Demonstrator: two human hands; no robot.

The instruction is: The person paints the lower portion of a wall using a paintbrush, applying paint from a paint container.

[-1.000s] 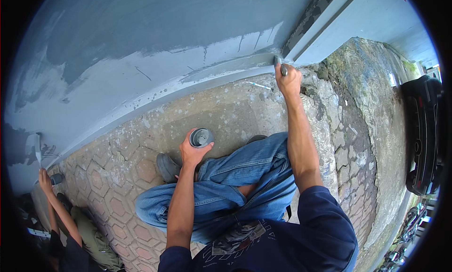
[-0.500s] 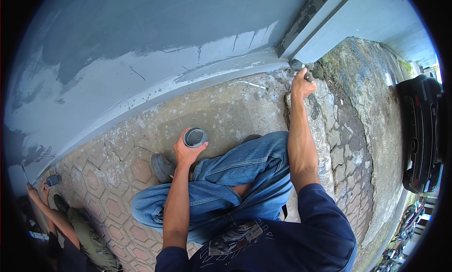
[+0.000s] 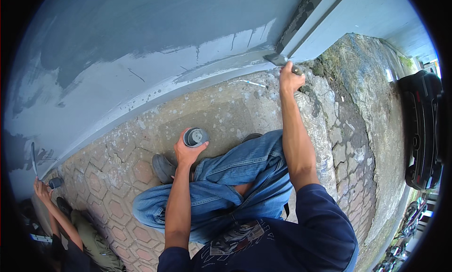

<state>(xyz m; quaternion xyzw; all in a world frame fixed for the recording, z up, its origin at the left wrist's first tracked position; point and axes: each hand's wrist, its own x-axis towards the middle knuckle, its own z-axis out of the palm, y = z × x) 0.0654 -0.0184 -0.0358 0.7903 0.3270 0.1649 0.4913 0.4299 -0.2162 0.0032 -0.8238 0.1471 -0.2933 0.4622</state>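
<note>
The left hand point(image 3: 187, 152) is gripping a cup point(image 3: 196, 138) at 9 o'clock, fingers curled; the right hand point(image 3: 292, 80) is clasping a paintbrush point(image 3: 277, 60) at 1 o'clock; the wall point(image 3: 188, 32) at 11 o'clock is showing dark paint point(image 3: 108, 46) above, its pale lower band point(image 3: 155, 74) apparently lacking it.

Passable from the cup point(image 3: 196, 138) toward twelve o'clock over concrete point(image 3: 207, 113), up to the wall point(image 3: 141, 41). Blocked at four by jeans-clad legs point(image 3: 256, 154), between seven and eight by a shoe point(image 3: 163, 167), at two (farther out) by the right hand point(image 3: 290, 79) and flat-bladed tool point(image 3: 276, 60).
</note>
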